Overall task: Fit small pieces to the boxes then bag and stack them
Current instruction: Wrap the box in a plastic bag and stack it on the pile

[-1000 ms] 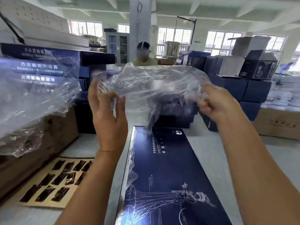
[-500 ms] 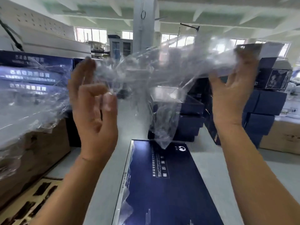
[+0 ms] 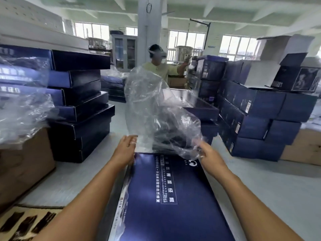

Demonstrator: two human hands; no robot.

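Lowered left hand (image 3: 125, 150), right hand (image 3: 209, 156), one bag (image 3: 156, 110), one box (image 3: 173, 202)

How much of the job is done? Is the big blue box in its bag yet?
Not yet. Done: bagged boxes sit stacked at the left. In hand: the left hand and right hand hold the bag at the far end of the box, which lies bare. Left: pull the bag over it, then stack it. Whether anything was fitted inside can't be seen.
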